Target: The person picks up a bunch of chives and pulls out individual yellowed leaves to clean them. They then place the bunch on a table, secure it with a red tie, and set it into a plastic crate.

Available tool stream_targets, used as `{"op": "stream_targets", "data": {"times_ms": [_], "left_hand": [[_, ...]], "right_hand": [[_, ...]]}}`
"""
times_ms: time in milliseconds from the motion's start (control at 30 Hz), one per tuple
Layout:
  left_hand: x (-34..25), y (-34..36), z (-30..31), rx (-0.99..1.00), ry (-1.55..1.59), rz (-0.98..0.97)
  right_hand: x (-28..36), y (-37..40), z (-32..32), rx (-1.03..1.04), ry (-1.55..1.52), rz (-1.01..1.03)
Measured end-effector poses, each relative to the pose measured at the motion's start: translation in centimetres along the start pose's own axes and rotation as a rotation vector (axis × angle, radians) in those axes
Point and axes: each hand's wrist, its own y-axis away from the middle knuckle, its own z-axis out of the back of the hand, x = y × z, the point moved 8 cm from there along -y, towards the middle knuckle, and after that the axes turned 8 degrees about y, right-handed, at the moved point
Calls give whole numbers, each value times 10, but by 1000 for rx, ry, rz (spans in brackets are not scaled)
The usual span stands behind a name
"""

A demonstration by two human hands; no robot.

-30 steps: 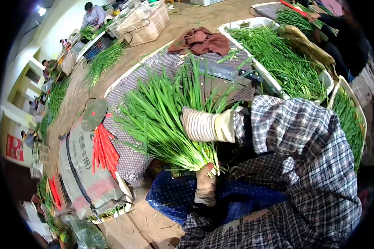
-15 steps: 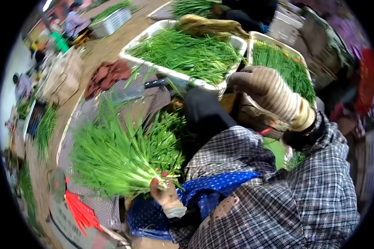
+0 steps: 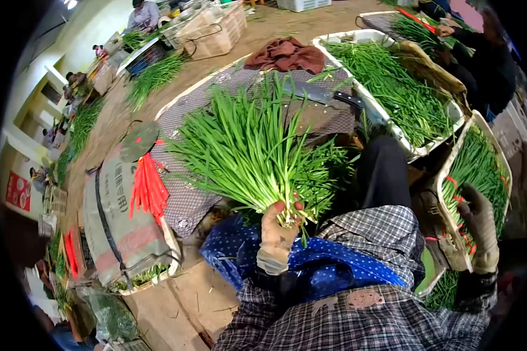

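My left hand (image 3: 280, 231), in a pale glove with bare fingertips, grips a bunch of green chives (image 3: 246, 146) by its white root ends, the leaves fanning up and to the left. My right hand (image 3: 480, 225), gloved, hangs at the right beside a crate of banded bundles (image 3: 477, 169); its fingers are apart and nothing shows in them. More loose greens (image 3: 328, 181) lie just behind the held bunch. A cleaver (image 3: 313, 92) with a black handle rests on the patterned cloth (image 3: 193, 111) beyond.
A white crate of loose greens (image 3: 386, 88) stands at the upper right. Red strips (image 3: 148, 187) hang over a wrapped bundle (image 3: 108, 205) at left. A brown cloth (image 3: 287, 55) lies behind the cleaver. A co-worker in dark clothes (image 3: 480, 58) is at upper right; others sit at far left.
The view has swung to the right and levelled out. My right hand has moved down beside the crate of banded bundles. My left hand still holds the bunch, now more upright.
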Motion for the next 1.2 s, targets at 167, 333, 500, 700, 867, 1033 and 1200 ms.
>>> {"op": "stream_targets", "data": {"times_ms": [167, 333, 500, 700, 867, 1033, 1200], "left_hand": [[-12, 22, -38, -29, -203, -48], [7, 39, 27, -218, -230, -8], [15, 56, 23, -263, -397, 104], [34, 62, 17, -146, -530, 107], [23, 69, 13, -85, -600, 245], [-26, 61, -19, -32, -655, 194], [-59, 18, -6, -149, -466, -34]], "right_hand": [[178, -45, -223, 1026, -604, 283], [249, -52, -314, 1229, -977, 183], [224, -57, -351, 1176, -1082, 8], [220, -84, -358, 867, -945, 270], [203, -73, -408, 1301, -1268, -302], [209, -72, -391, 1286, -1360, -301], [202, -76, -408, 1291, -1136, -67]]}}
